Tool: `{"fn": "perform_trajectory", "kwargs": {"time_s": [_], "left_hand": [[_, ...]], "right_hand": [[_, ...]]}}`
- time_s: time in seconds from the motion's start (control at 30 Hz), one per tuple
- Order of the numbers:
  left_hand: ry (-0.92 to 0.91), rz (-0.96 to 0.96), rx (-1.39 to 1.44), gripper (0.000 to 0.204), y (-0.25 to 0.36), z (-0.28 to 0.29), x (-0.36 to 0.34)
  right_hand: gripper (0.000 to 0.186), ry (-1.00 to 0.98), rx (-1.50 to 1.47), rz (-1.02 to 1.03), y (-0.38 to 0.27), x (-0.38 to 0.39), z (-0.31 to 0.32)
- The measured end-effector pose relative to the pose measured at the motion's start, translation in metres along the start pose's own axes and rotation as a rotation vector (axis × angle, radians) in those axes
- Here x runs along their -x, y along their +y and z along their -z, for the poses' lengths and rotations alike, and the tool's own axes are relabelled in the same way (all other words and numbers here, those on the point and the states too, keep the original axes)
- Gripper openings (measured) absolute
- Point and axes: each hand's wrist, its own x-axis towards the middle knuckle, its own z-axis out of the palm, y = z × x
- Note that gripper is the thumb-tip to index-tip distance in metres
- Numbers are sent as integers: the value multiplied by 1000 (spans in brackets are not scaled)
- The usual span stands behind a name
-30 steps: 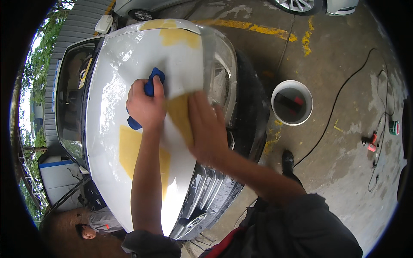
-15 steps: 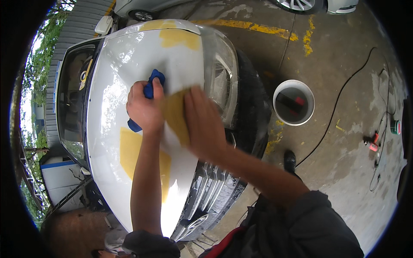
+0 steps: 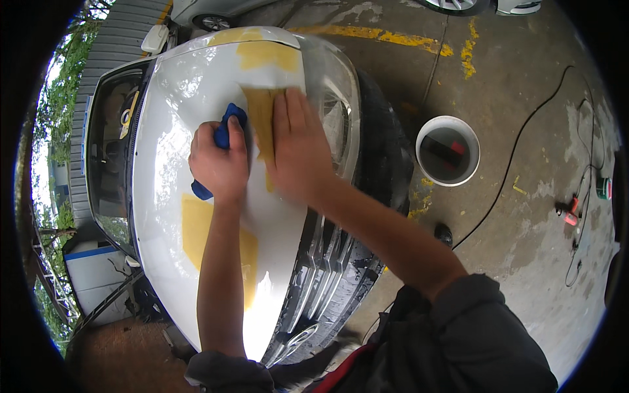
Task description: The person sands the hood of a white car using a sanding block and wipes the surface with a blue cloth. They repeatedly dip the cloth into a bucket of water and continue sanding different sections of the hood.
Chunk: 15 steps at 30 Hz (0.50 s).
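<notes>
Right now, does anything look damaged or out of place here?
The white hood bears irregular yellow patches, breaking its even colour; a dark cable trails loosely across the floor, close to a dark shoe.

Taken from the wearer's head through a wide fisheye lens; aimed steeply downward, over the left forearm (image 3: 221,281) and right forearm (image 3: 393,236), onto the left hand (image 3: 219,164), the right hand (image 3: 301,154) and the white car hood (image 3: 196,98), all close below; opened outward to the floor (image 3: 524,255), farther off at right, and to trees (image 3: 71,72) at the left rim; upright, bowed along straight edges, and bounded by a dark, rounded border
</notes>
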Motion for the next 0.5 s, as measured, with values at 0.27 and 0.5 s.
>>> {"fn": "perform_trajectory", "kwargs": {"time_s": [0.27,0.5], "left_hand": [[53,-82,-29,26,-9,6,1],[59,-70,-84,25,-14,8,4]], "right_hand": [[76,-22,-40,44,0,14,6],[76,-284,-153,-86,-31,63,23]]}}
